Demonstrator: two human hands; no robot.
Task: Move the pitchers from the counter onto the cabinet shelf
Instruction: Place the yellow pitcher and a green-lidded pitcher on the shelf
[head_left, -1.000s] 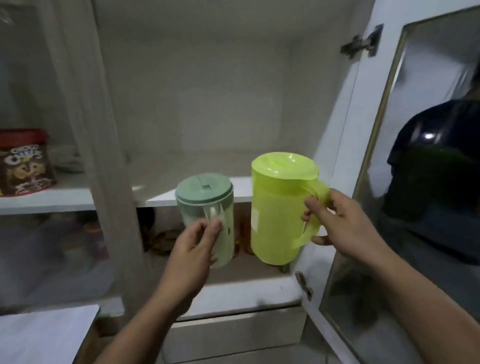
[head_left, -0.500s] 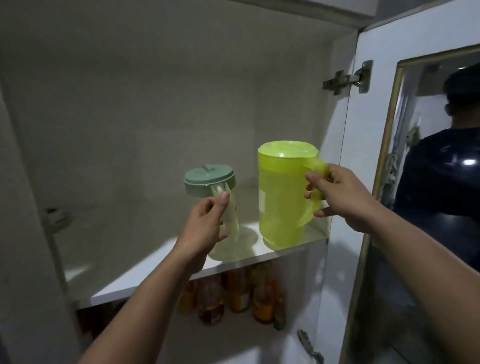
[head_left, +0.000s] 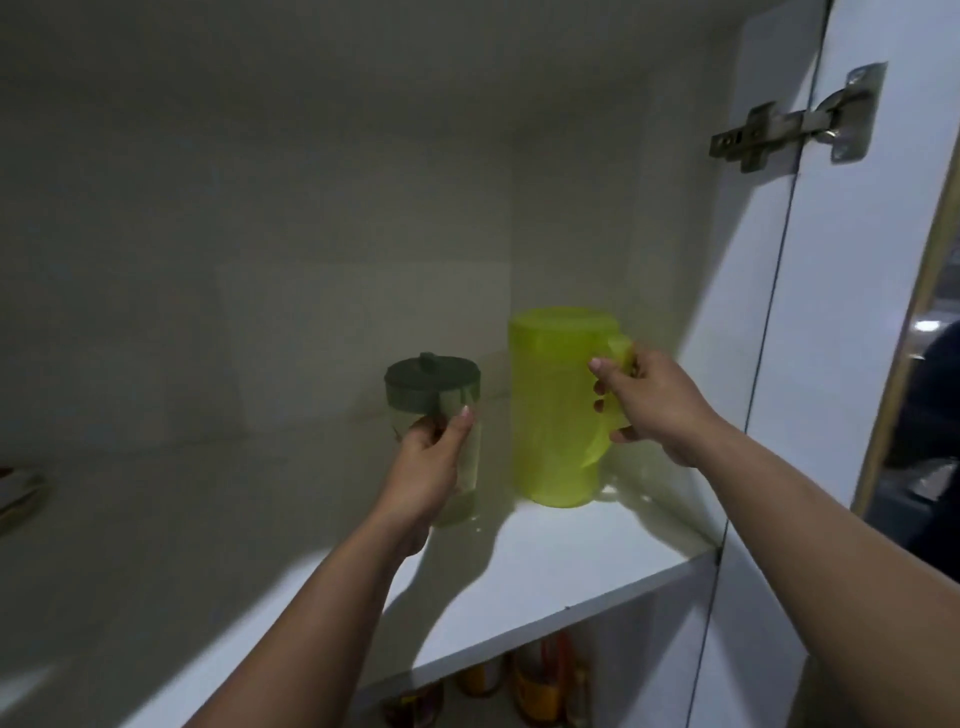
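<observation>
While gripped by both hands (head_left: 431, 467) (head_left: 649, 405), pitchers (head_left: 556, 405) stand shelved.

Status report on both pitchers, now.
Left hand gripping small pitcher. Right hand on yellow pitcher handle. Both on shelf. Nothing blocking.

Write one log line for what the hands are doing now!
left hand grips small pitcher | right hand holds yellow pitcher handle | both on shelf

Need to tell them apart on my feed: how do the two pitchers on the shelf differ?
The yellow-green pitcher is taller and wider than the clear pitcher. Its body and lid are one bright colour; the clear pitcher has a dark green lid. The right hand grips the first by its handle, the left hand the other. Both stand upright on the shelf.
</observation>
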